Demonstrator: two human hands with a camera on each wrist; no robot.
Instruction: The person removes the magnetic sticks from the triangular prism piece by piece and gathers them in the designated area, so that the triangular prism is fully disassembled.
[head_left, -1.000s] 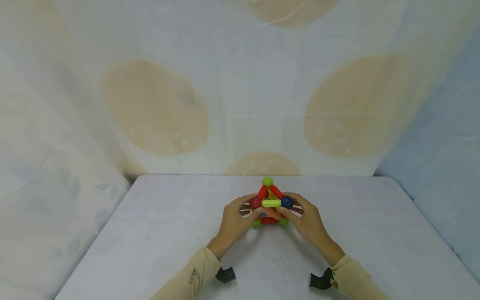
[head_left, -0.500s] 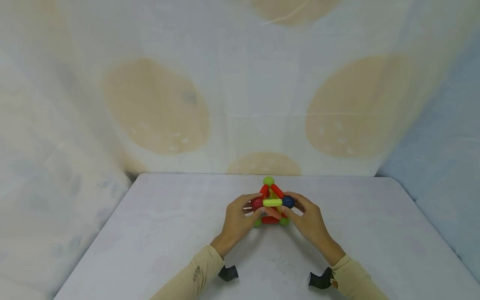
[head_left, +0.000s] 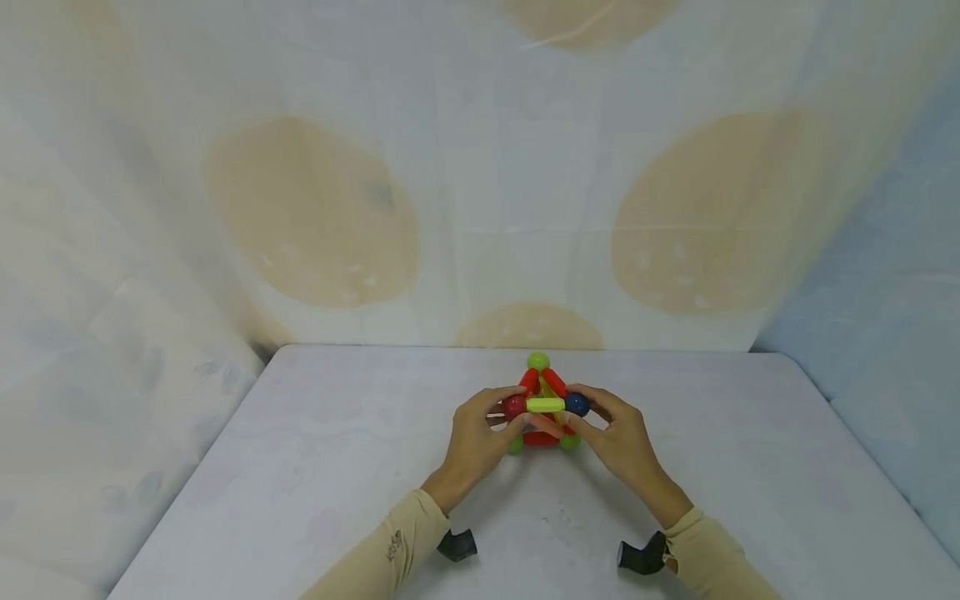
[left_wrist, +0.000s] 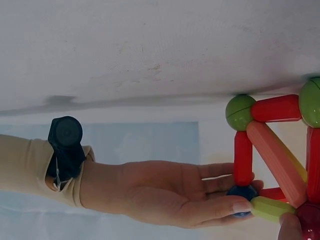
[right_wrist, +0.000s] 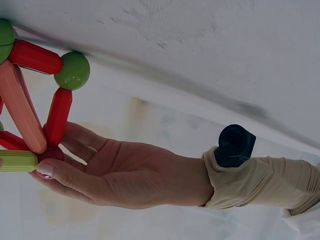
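Toy point(head_left: 542, 407) of sticks and balls, on table point(head_left: 300, 467), mid-table toward far edge, between both hands. Built of red, orange and yellow-green sticks joined at balls. Green ball point(head_left: 537, 361) at the far side. Yellow-green stick point(head_left: 545, 405) level across the near upper edge, dark red ball point(head_left: 513, 407) at its left end, blue ball point(head_left: 576, 404) at its right end. Two more green balls point(head_left: 567, 442) low at the near corners, resting on the table, red stick point(head_left: 538, 439) between them.

Left hand point(head_left: 477, 437) at the toy's left side, fingers curled round the dark red ball, thumb point(right_wrist: 59, 172) under it, other fingers behind. Right hand point(head_left: 619, 439) mirrored at the right side, fingers curled round the blue ball point(left_wrist: 243, 192), thumb point(left_wrist: 225, 207) pressed to it next to the end of the yellow-green stick. Neither hand flat or spread; both pinching their ball.

Beige sleeves point(head_left: 390, 546) to the wrists, black mount point(head_left: 456, 545) strapped under each. Spotted cloth point(head_left: 315, 208) hung behind table.
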